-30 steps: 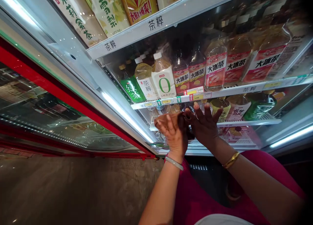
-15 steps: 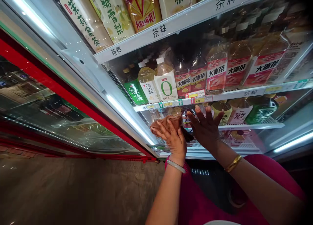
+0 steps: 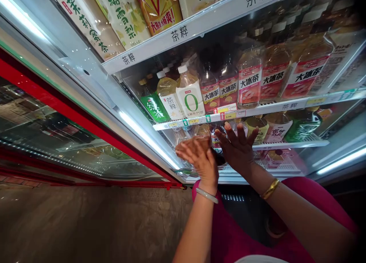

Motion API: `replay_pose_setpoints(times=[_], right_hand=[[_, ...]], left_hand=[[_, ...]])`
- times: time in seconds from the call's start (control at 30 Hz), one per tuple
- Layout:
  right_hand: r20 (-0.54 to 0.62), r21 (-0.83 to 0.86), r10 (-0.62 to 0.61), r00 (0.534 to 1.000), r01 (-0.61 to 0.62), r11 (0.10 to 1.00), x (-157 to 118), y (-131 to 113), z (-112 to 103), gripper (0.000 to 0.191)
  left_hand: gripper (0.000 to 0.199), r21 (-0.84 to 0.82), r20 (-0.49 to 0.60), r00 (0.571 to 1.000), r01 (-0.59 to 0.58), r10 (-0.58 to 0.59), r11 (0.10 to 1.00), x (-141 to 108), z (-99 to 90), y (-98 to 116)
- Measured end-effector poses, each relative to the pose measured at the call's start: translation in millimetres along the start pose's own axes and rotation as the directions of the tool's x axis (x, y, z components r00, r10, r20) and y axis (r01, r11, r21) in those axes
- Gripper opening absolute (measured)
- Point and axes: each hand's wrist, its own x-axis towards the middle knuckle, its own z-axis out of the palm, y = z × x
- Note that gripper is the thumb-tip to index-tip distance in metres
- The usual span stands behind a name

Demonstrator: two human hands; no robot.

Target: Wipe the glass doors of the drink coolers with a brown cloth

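Observation:
My left hand [image 3: 205, 164], a pale bangle on its wrist, lies with outstretched fingers over a brown cloth [image 3: 204, 141]. Its fingertips are slightly blurred, and they hide part of the cloth. My right hand [image 3: 238, 149], wearing a gold bracelet, is spread just below the price-tag strip [image 3: 228, 116] of the middle shelf. It holds nothing; whether its fingertips touch the shelf I cannot tell. Near it on the lower shelf are a yellowish bottle [image 3: 257, 128] and a bottle with a pink label [image 3: 278, 128].
Several tea bottles, among them a white-labelled bottle [image 3: 191, 97] and a green bottle [image 3: 154, 106], line the middle shelf. Large cartons [image 3: 122, 16] stand above. A lit frame [image 3: 143, 135] edges the cooler's left side, beside a red-framed glass door [image 3: 71, 114].
The view has shifted slightly, so the shelves sit a little further left and up. My left hand's fingers have moved a little over the cloth; my right hand stays spread near the strip.

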Motion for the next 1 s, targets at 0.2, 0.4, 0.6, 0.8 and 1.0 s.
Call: replay_pose_setpoints(times=[0.2, 0.4, 0.6, 0.8, 1.0], right_hand=[[0.009, -0.032, -0.019, 1.0, 0.02, 0.999, -1.9, 1.2, -1.0, 0.083], [0.016, -0.01, -0.005, 1.0, 0.005, 1.0, 0.3, -0.4, -2.1, 0.087], [-0.026, -0.054, -0.045, 0.999, 0.044, 0.998, 3.7, 0.6, -4.9, 0.079], [0.019, -0.029, -0.027, 0.999, 0.027, 0.999, -0.4, 1.0, -3.4, 0.085], [-0.038, 0.007, -0.016, 0.999, 0.017, 1.0, 3.8, -0.6, -5.2, 0.08]], left_hand=[[0.07, -0.005, -0.003, 0.986, -0.168, 0.168, 0.986, 46.2, -19.4, -10.7], [0.075, -0.049, -0.061, 0.944, 0.321, -0.324, 0.946, 11.8, -3.2, -27.1], [0.077, -0.005, 0.127, 0.991, 0.042, -0.042, 0.999, -0.6, -4.0, 6.3], [0.076, 0.008, 0.008, 0.973, 0.23, -0.23, 0.973, 8.7, -8.4, -11.6], [0.073, -0.036, 0.109, 0.977, -0.181, 0.183, 0.983, 8.8, -5.4, 19.8]])
